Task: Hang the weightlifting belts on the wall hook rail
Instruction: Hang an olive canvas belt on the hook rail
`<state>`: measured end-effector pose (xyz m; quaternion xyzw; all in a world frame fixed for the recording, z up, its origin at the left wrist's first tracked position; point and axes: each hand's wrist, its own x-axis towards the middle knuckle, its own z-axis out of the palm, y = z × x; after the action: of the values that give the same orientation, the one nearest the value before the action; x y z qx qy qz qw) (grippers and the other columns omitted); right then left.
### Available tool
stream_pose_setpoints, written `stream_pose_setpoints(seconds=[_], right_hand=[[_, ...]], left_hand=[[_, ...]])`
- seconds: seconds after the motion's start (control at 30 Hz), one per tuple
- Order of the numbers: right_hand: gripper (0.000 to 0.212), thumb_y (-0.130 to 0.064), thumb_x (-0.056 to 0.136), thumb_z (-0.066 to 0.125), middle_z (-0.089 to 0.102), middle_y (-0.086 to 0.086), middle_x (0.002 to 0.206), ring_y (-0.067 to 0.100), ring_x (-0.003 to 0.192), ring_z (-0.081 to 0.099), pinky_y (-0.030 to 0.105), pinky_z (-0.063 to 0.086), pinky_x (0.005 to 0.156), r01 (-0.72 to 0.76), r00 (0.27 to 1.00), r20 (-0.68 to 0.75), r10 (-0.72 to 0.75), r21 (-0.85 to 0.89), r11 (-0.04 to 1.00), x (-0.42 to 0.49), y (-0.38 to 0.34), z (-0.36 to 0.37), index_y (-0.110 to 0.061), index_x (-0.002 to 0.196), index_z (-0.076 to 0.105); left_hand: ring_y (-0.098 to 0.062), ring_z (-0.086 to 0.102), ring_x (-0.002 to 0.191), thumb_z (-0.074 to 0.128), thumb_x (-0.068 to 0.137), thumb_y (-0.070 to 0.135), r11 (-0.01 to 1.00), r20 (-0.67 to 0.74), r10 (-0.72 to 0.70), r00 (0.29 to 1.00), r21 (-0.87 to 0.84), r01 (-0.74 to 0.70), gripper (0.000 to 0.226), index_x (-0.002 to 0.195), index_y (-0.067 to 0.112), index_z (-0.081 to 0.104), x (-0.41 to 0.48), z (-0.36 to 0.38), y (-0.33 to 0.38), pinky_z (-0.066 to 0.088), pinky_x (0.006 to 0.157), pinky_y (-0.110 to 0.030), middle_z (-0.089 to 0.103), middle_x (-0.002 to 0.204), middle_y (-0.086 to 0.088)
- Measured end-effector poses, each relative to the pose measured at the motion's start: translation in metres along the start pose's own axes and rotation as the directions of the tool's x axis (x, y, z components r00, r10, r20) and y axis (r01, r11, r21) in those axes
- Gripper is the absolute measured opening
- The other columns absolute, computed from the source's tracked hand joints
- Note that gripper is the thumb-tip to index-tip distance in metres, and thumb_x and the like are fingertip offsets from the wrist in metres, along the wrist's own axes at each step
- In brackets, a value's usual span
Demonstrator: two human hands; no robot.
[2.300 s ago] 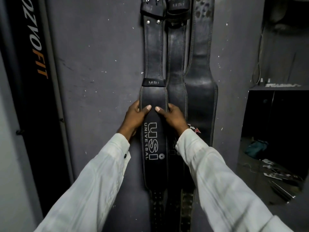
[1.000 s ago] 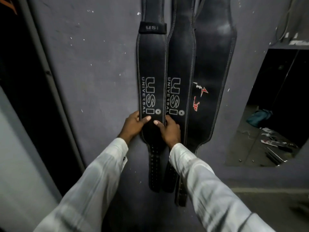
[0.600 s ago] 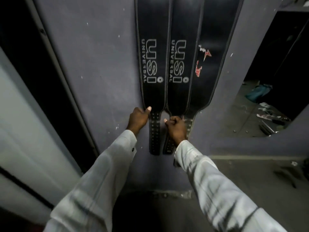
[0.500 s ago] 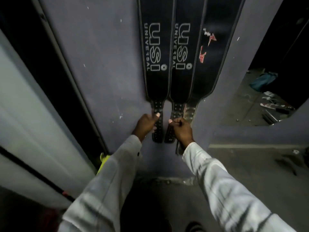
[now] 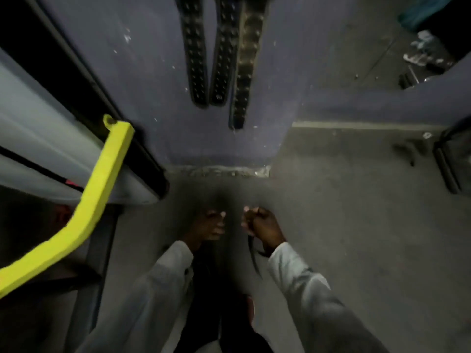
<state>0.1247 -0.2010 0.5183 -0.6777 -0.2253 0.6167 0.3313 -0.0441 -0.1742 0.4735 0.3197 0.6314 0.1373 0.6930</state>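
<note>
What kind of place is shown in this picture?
Most likely a gym, perhaps a storage corner. The tails of three weightlifting belts hang against the painted wall, a yellow bar, seemingly machine padding, is at the left, and the floor is bare concrete.

Dim light falls on a scuffed purple-grey wall [image 5: 153, 72] at upper frame, meeting a concrete floor [image 5: 356, 225] below; a yellow bar [image 5: 102, 187] crosses the left.
</note>
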Motion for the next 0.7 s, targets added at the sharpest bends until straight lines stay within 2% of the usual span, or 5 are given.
stream_pose_setpoints(seconds=[0.17,0.3,0.43,0.53,0.7], right_hand=[[0.015,-0.014,0.098,0.06,0.063,0.007,0.081,0.019,0.072,0.06,0.029,0.049,0.063,-0.21,0.977,-0.026,0.21,-0.011,0.978,0.02,0.139,-0.055,-0.015,0.083,0.059],[0.008,-0.009,0.096,0.057,0.068,0.008,0.086,0.018,0.072,0.063,0.031,0.049,0.065,-0.303,0.951,-0.104,0.291,-0.128,0.944,0.055,0.225,-0.087,-0.012,0.089,0.061],[0.008,-0.027,0.088,0.065,0.072,0.014,0.097,0.029,0.09,0.07,0.043,0.057,0.083,-0.315,0.946,-0.18,0.268,-0.324,0.892,0.135,0.317,-0.111,-0.019,0.09,0.064],[0.025,-0.028,0.094,0.062,0.069,0.013,0.118,0.033,0.11,0.065,0.043,0.053,0.097,-0.325,0.945,-0.206,0.254,-0.503,0.801,0.196,0.369,-0.125,-0.015,0.115,0.064],[0.044,-0.023,0.098,0.054,0.054,0.015,0.142,0.038,0.129,0.051,0.042,0.043,0.103,-0.294,0.948,-0.298,0.115,-0.67,0.682,0.309,0.426,-0.152,-0.019,0.141,0.049]], left_hand=[[-0.022,0.065,0.075,0.061,0.096,0.027,0.983,-0.013,-0.167,0.986,-0.08,0.165,0.013,0.098,0.014,0.063,0.044,0.049,-0.125,0.057,0.075,-0.042,0.066,0.096,-0.011],[-0.021,0.062,0.073,0.056,0.099,0.022,0.95,-0.024,-0.285,0.958,-0.142,0.278,0.009,0.093,0.016,0.059,0.088,0.085,-0.192,0.052,0.067,-0.035,0.064,0.089,-0.008],[-0.018,0.058,0.073,0.052,0.101,0.017,0.942,0.006,-0.307,0.952,-0.138,0.305,0.009,0.102,0.01,0.057,0.163,0.117,-0.249,0.048,0.069,-0.033,0.06,0.085,-0.006],[-0.018,0.056,0.07,0.05,0.101,0.014,0.944,0.006,-0.312,0.95,-0.113,0.311,0.018,0.117,0.005,0.054,0.228,0.134,-0.281,0.045,0.064,-0.031,0.059,0.083,-0.005],[-0.017,0.061,0.08,0.048,0.102,0.022,0.971,0.13,-0.24,0.962,0.011,0.24,0.027,0.126,0.009,0.053,0.338,0.158,-0.326,0.049,0.071,-0.03,0.061,0.11,-0.011]])
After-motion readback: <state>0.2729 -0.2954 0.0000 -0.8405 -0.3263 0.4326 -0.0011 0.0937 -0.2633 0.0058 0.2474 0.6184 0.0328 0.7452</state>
